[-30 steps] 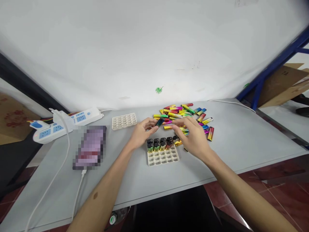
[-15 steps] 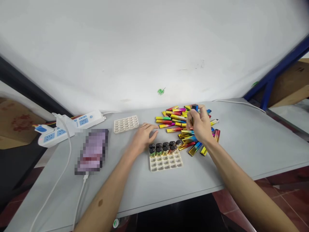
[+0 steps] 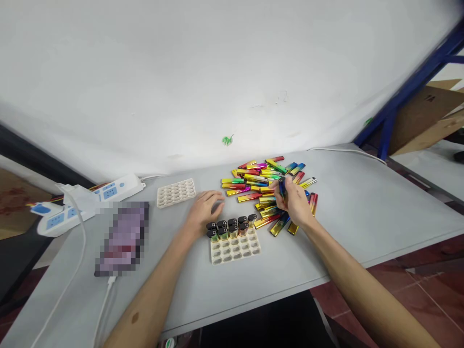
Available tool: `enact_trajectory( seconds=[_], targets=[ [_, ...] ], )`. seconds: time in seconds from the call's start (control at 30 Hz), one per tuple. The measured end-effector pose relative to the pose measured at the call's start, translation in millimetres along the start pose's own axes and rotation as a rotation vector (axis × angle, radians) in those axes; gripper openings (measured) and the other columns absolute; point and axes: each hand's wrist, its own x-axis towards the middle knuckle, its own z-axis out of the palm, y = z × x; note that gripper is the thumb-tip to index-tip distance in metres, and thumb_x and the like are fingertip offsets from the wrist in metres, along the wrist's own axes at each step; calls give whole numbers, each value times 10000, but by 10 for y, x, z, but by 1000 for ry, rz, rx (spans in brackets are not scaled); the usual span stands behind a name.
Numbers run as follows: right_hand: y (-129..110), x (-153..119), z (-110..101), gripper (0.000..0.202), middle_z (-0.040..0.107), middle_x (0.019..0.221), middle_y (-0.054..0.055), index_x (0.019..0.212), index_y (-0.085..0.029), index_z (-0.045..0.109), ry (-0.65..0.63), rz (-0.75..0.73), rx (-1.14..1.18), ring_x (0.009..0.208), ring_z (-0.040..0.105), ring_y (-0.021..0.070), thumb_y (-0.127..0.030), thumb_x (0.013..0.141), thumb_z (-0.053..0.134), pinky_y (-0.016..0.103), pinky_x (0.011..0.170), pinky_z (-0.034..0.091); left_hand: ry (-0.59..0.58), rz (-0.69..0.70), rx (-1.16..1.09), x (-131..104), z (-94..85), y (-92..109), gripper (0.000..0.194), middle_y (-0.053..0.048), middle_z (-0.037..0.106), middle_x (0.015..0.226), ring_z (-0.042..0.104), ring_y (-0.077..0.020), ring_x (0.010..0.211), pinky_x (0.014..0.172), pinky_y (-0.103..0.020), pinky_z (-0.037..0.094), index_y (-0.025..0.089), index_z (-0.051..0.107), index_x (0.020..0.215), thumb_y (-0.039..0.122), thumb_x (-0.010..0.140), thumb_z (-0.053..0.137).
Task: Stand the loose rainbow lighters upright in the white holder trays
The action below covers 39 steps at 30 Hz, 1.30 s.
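Dark blue lighter, clasped in right fingers, lower against the pile than before, left fingers released

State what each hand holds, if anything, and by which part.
Right hand: a dark-blue piece, by its sides, upper end showing; left hand: nothing visible.

Nine black-topped lighters stand in the cream tray (five in its back row, four in the next). Just behind and left of that tray, the left hand is palm down; behind and right of it, the right hand grips a dark blue piece over a shiny heap. Well left of the tray lies a pixelated phone.
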Motion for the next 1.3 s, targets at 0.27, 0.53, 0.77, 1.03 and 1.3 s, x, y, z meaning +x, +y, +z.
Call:
enact_trajectory(
  seconds=[0.27,0.53,0.77,1.03,1.3],
  targets=[
    [26,41,-35,645,409,471,-18,569,-202,504,-11,180,173,407,321,91,-763,865,384,232,386,212,0,-37,-22,1,-29,13,191,-79,706,1156,611,-245,1139,1026,-443,468,221,677,982,231,875,520],
    [-48,4,24,562,257,405,-56,473,-215,374,-40,241,265,358,203,70,-571,908,402,219,371,175,13,-60,-45,-3,-49,30,184,-66,719,1142,618,-239,1134,1028,-440,464,233,669,963,267,879,509],
    [-42,-1,44,602,262,404,-63,490,-208,393,-18,253,295,352,195,61,-651,897,415,213,372,153,24,-48,-58,7,-53,22,171,-62,727,1128,631,-235,1112,1027,-438,463,232,666,937,262,866,513],
    [-39,-24,51,556,272,391,-54,463,-202,417,-16,222,316,347,201,65,-541,903,451,220,372,159,13,-44,-41,-5,-52,24,184,-68,718,1146,625,-231,1126,1031,-425,461,223,659,968,269,884,502],
    [4,-7,42,576,368,484,-42,627,-201,535,3,177,277,395,287,87,-685,905,392,233,385,236,26,-34,-12,-8,-33,6,183,-66,723,1138,630,-238,1117,1015,-434,478,216,663,975,251,887,507]
  ],
)
